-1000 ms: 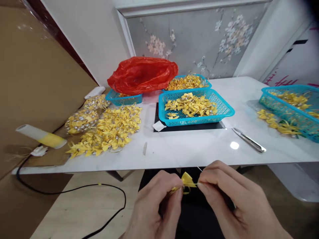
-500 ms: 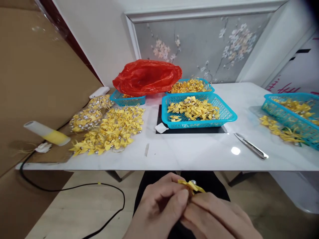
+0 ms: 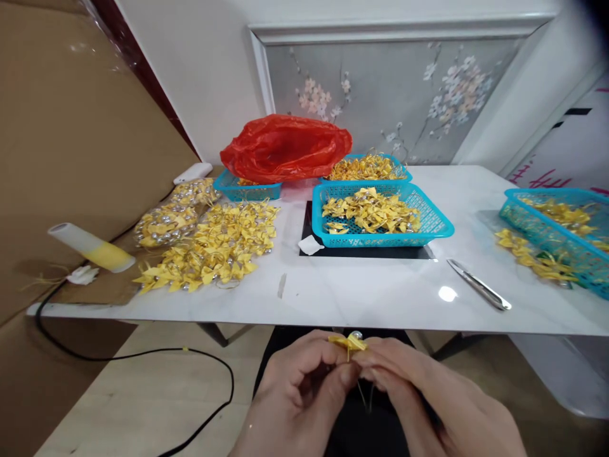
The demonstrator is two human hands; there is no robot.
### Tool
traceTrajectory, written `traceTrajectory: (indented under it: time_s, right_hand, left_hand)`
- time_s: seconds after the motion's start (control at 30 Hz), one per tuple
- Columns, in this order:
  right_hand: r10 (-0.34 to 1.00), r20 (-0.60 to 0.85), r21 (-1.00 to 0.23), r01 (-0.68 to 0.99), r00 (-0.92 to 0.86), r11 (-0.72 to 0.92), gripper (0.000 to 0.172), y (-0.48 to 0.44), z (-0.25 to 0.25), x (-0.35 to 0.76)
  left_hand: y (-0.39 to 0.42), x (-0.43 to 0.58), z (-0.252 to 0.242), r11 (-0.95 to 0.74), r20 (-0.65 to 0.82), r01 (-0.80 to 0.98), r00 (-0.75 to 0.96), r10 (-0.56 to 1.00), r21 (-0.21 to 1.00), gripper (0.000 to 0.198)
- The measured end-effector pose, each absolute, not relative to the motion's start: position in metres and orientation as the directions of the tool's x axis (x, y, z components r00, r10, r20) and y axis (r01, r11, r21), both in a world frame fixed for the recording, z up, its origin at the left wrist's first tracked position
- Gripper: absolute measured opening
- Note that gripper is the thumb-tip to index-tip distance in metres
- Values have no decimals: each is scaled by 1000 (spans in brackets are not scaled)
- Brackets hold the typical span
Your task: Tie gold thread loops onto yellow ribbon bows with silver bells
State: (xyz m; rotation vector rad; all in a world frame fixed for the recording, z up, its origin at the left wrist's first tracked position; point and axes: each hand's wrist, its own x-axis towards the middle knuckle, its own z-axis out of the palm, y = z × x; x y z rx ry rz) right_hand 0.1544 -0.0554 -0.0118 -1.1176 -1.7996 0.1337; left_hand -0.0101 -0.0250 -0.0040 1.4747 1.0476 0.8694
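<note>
Over my lap, just in front of the table edge, both hands meet at a yellow ribbon flower [image 3: 346, 343] with a silvery bead at its top. My left hand [image 3: 304, 387] pinches the flower from the left, thumb and forefinger together. From the right, my right hand [image 3: 413, 387] closes its fingertips on the same flower. Thin string ends dangle below the fingertips. Past the edge stands a blue basket [image 3: 380, 240] with many similar yellow flowers, and a heap of yellow flowers [image 3: 223, 244] lies on the left of the table.
A silver cutter-like tool [image 3: 478, 284] lies on the white table [image 3: 361, 292]. Another blue basket [image 3: 547, 225] stands at right, with loose flowers beside it. A red plastic bag [image 3: 285, 149] covers a basket at the back. Cardboard [image 3: 57, 158] walls the left; a black cable [image 3: 228, 368] hangs there.
My right hand has shifted its grip and its fingers have straightened somewhat. The flower has turned and moved slightly left, and string ends now show below it. The view has tilted slightly.
</note>
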Motion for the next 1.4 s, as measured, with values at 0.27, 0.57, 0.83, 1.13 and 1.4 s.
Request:
traceTrajectory:
  time_s: [0.27, 0.57, 0.83, 1.13, 1.4]
  right_hand:
    - [630, 750, -341, 699, -202, 629, 22, -45, -28, 160]
    - [772, 628, -572, 618, -94, 540, 25, -56, -42, 155]
    - [698, 664, -328, 734, -268, 595, 27, -42, -46, 167]
    - [703, 642, -380, 671, -304, 637, 29, -39, -39, 167]
    - [815, 571, -640, 569, -96, 515, 24, -44, -48, 141]
  left_hand:
    - [-28, -13, -7, -136, 13, 321, 358, 934, 937, 25]
    - [-27, -15, -20, -111, -53, 414, 364, 930, 904, 22]
    - [-29, -18, -12, 30, -142, 278, 392, 909, 960, 25]
    - [-23, -9, -20, 183, -216, 125, 347, 913, 975, 27]
    - [-21, -9, -26, 36, -118, 260, 311, 943, 965, 21]
